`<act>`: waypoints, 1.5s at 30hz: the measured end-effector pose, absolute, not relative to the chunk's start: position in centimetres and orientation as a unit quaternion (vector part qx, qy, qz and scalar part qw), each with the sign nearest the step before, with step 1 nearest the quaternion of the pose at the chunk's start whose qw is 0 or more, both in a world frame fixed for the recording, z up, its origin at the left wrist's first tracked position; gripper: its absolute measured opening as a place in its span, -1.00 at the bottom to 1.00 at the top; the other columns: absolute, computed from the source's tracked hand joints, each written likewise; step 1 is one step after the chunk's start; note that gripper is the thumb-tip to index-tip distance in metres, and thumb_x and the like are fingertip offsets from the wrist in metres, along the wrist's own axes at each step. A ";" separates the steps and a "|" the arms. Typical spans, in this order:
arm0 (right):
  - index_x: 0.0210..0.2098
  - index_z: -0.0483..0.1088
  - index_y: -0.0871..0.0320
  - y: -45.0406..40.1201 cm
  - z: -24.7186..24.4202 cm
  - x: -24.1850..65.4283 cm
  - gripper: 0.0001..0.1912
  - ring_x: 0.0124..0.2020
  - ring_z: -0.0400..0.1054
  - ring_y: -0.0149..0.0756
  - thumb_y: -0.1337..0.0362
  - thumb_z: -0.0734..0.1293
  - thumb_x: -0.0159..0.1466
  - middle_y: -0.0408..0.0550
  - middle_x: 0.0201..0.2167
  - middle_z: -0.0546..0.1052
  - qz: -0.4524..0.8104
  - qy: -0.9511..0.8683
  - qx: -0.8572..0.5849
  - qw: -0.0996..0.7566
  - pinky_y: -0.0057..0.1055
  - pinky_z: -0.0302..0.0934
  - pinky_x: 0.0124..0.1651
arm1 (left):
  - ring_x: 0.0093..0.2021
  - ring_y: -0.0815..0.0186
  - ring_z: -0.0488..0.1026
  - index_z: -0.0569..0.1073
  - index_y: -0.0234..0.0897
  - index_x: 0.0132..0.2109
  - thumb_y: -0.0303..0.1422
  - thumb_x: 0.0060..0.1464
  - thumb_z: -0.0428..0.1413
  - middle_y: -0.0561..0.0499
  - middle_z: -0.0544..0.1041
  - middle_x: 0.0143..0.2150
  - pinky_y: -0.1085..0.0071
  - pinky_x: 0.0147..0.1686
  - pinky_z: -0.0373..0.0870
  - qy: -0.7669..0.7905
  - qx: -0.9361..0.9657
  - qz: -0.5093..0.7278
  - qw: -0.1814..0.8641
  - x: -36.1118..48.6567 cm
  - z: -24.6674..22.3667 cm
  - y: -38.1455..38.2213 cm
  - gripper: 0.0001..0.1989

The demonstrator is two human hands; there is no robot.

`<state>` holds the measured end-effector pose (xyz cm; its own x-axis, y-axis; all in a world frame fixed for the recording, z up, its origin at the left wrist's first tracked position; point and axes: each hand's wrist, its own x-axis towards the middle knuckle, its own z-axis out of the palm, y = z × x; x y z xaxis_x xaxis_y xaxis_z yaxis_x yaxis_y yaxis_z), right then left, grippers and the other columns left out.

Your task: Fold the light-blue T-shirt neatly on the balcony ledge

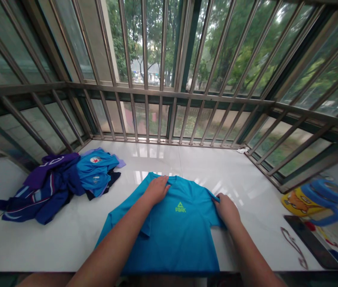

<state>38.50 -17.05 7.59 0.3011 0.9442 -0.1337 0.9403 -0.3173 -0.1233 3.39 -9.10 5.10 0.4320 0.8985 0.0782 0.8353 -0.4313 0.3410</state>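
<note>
A blue T-shirt (183, 235) with a yellow-green logo lies front up on the white counter, its collar away from me and its hem at the near edge. My left hand (158, 189) rests flat on the shirt beside the collar, fingers extended and thumb a little apart. At the sleeve on the right, my right hand (228, 210) is closed, pinching the fabric's upper edge between thumb and fingers. The left sleeve area is partly hidden under my left forearm, where a folded-over edge of cloth shows.
A heap of clothes (58, 183) in purple, navy and blue lies to the left. On the right stand a yellow-and-blue cup (303, 199), a dark flat object (309, 241) and a thin cord (291, 243). Metal window bars (160, 115) enclose the white counter (255, 191).
</note>
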 end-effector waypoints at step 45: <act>0.13 0.55 0.09 -24.1 4.9 33.2 -0.68 0.02 0.50 -0.04 0.36 0.22 0.51 0.09 0.09 0.60 -0.035 -0.779 -0.623 0.070 -0.16 0.38 0.04 | 0.50 -0.02 0.27 0.40 -0.14 0.44 -0.23 0.45 0.02 -0.13 0.36 0.51 -0.11 0.49 0.14 0.434 0.886 0.115 0.113 8.4 4.8 -3.7 -0.51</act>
